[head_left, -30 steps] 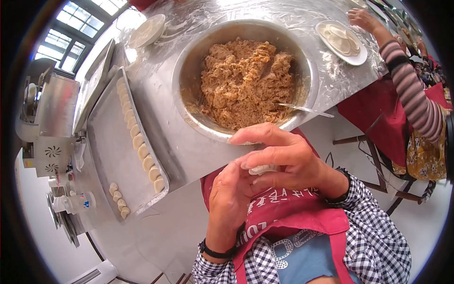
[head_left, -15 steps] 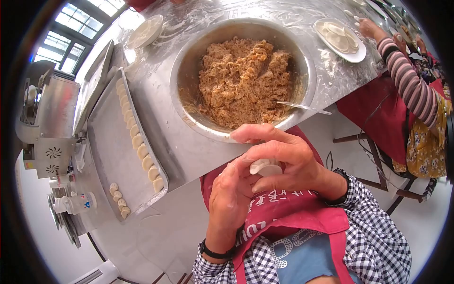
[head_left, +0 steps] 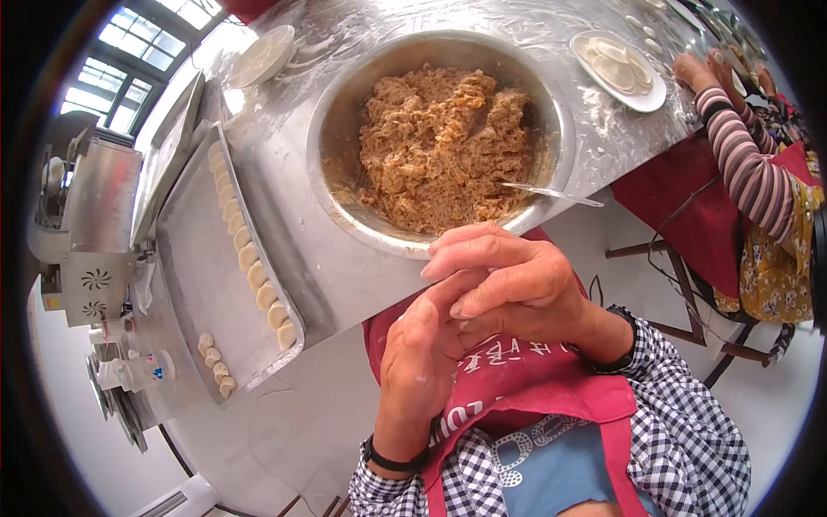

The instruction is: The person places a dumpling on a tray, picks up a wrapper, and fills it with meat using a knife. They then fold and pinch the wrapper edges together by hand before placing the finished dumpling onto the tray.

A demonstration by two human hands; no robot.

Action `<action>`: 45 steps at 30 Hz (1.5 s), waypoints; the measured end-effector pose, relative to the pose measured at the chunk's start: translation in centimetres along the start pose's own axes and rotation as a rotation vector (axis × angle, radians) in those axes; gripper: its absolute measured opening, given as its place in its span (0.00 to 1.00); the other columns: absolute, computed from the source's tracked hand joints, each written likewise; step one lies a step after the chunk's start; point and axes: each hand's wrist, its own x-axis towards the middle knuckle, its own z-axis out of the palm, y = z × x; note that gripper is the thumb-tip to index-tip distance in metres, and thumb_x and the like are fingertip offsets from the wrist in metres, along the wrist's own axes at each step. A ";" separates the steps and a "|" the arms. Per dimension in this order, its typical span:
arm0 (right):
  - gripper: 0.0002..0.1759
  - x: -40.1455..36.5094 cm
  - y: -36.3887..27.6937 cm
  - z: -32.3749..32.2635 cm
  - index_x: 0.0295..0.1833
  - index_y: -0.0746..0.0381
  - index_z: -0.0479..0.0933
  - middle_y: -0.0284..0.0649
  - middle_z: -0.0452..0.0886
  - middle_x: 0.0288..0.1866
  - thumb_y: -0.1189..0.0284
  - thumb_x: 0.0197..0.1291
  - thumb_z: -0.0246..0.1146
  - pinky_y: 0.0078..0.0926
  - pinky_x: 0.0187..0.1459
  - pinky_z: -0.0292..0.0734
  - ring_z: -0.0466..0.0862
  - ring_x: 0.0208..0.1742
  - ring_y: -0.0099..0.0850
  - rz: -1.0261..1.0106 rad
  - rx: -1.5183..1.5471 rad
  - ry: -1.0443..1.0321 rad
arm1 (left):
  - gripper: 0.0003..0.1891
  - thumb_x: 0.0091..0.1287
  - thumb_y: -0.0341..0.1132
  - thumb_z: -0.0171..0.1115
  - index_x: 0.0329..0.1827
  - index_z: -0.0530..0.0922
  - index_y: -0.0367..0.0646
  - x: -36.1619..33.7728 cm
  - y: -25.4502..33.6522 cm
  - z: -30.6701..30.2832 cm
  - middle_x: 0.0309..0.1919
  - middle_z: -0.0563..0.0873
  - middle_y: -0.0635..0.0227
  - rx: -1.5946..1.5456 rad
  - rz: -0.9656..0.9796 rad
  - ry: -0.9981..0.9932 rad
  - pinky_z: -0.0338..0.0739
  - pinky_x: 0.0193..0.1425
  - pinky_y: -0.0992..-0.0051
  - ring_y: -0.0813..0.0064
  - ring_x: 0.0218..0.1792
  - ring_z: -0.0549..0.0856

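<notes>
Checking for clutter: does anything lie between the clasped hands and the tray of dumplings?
Nothing visible does. Between the left hand, the right hand and the tray lies only bare table; the bowl of filling sits beyond the hands, off that line.

The right hand (head_left: 512,284) has closed over the left hand (head_left: 422,362), hiding the dumpling.

Commercial kitchen: steel table (head_left: 284,215), dumpling tray (head_left: 202,284), filling bowl (head_left: 336,146).
</notes>
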 end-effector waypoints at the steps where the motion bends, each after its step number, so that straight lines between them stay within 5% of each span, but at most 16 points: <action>1: 0.11 -0.1 0.2 -0.2 0.33 0.62 0.79 0.47 0.77 0.52 0.78 0.39 0.70 0.34 0.51 0.73 0.77 0.53 0.39 -0.013 -0.002 -0.037 | 0.26 0.72 0.46 0.36 0.60 0.63 0.30 0.1 -0.1 0.1 0.56 0.72 0.51 -0.014 0.005 0.032 0.74 0.56 0.59 0.56 0.53 0.77; 3: 0.12 0.0 -0.2 -0.2 0.35 0.62 0.79 0.52 0.75 0.54 0.76 0.42 0.71 0.37 0.52 0.72 0.76 0.55 0.42 -0.026 -0.004 -0.074 | 0.25 0.72 0.45 0.37 0.60 0.64 0.30 -0.1 -0.1 -0.1 0.56 0.72 0.51 -0.030 0.007 0.023 0.73 0.57 0.59 0.57 0.53 0.77; 5: 0.11 0.5 -1.9 0.1 0.35 0.62 0.79 0.51 0.75 0.55 0.77 0.42 0.70 0.35 0.52 0.72 0.76 0.55 0.41 0.219 0.015 0.008 | 0.25 0.72 0.45 0.38 0.59 0.64 0.31 0.0 -0.1 -0.4 0.57 0.72 0.52 -0.046 0.010 0.013 0.73 0.57 0.58 0.57 0.54 0.77; 9: 0.11 -0.8 -0.4 0.0 0.36 0.62 0.79 0.51 0.75 0.55 0.77 0.43 0.70 0.35 0.51 0.72 0.76 0.54 0.41 0.209 0.108 0.015 | 0.23 0.72 0.44 0.39 0.58 0.64 0.32 0.3 -0.1 -0.4 0.57 0.71 0.52 -0.144 0.010 -0.037 0.70 0.60 0.62 0.61 0.56 0.75; 11: 0.11 -0.4 0.5 -0.3 0.36 0.62 0.80 0.51 0.74 0.55 0.77 0.43 0.70 0.32 0.49 0.73 0.77 0.54 0.40 -0.018 -0.049 -0.049 | 0.22 0.72 0.43 0.39 0.58 0.64 0.32 0.4 0.0 -0.5 0.58 0.70 0.51 -0.158 0.014 -0.059 0.69 0.61 0.65 0.64 0.58 0.73; 15: 0.10 0.3 -1.0 0.3 0.35 0.62 0.80 0.51 0.75 0.54 0.76 0.43 0.70 0.31 0.48 0.73 0.77 0.53 0.40 0.142 -0.026 0.072 | 0.21 0.72 0.42 0.40 0.57 0.64 0.33 0.6 -0.2 -0.8 0.57 0.71 0.54 -0.217 0.017 -0.058 0.70 0.60 0.65 0.65 0.56 0.74; 17: 0.09 -0.1 0.0 -0.1 0.35 0.62 0.80 0.51 0.75 0.54 0.76 0.44 0.70 0.31 0.48 0.73 0.77 0.52 0.40 -0.013 -0.064 -0.014 | 0.20 0.72 0.42 0.40 0.58 0.64 0.33 0.6 -0.3 -0.9 0.56 0.72 0.55 -0.226 0.028 -0.059 0.72 0.58 0.65 0.65 0.53 0.76; 24: 0.09 0.5 -1.0 0.5 0.34 0.62 0.80 0.51 0.76 0.52 0.75 0.44 0.70 0.32 0.47 0.74 0.78 0.51 0.41 0.101 -0.043 0.081 | 0.15 0.73 0.34 0.40 0.57 0.66 0.37 0.7 0.0 -0.7 0.56 0.73 0.58 -0.250 -0.018 -0.006 0.71 0.57 0.71 0.73 0.54 0.75; 26: 0.09 0.5 0.2 0.0 0.34 0.62 0.80 0.51 0.76 0.51 0.74 0.44 0.70 0.33 0.47 0.74 0.78 0.49 0.41 -0.112 -0.135 0.009 | 0.14 0.72 0.33 0.41 0.57 0.67 0.36 0.6 -0.2 -0.9 0.55 0.73 0.58 -0.275 -0.008 -0.028 0.72 0.57 0.72 0.73 0.53 0.76; 29: 0.07 0.8 -0.7 0.4 0.31 0.60 0.79 0.45 0.78 0.51 0.77 0.43 0.67 0.29 0.46 0.75 0.79 0.50 0.37 0.001 -0.158 0.083 | 0.14 0.72 0.32 0.42 0.57 0.67 0.36 0.7 -0.1 -0.8 0.55 0.74 0.58 -0.248 -0.030 0.002 0.72 0.56 0.73 0.74 0.53 0.76; 36: 0.05 1.0 -0.4 0.5 0.28 0.60 0.79 0.44 0.78 0.50 0.76 0.42 0.68 0.31 0.47 0.74 0.78 0.51 0.38 -0.092 -0.161 0.040 | 0.14 0.72 0.32 0.43 0.57 0.67 0.36 0.8 -0.1 -1.2 0.57 0.73 0.58 -0.308 -0.023 -0.015 0.73 0.55 0.73 0.73 0.54 0.76; 39: 0.05 1.0 -0.8 0.9 0.27 0.61 0.78 0.43 0.80 0.47 0.76 0.42 0.67 0.32 0.47 0.74 0.78 0.51 0.39 0.083 -0.054 0.159 | 0.14 0.72 0.32 0.43 0.56 0.67 0.36 0.9 0.0 -1.1 0.56 0.74 0.58 -0.324 -0.014 -0.029 0.73 0.55 0.73 0.72 0.54 0.76; 45: 0.13 1.1 0.0 0.3 0.35 0.64 0.79 0.48 0.79 0.49 0.75 0.41 0.70 0.39 0.51 0.73 0.78 0.51 0.45 -0.145 -0.109 -0.003 | 0.14 0.71 0.32 0.44 0.56 0.68 0.37 1.1 -0.2 -1.2 0.56 0.73 0.59 -0.373 -0.029 -0.005 0.74 0.55 0.72 0.71 0.55 0.75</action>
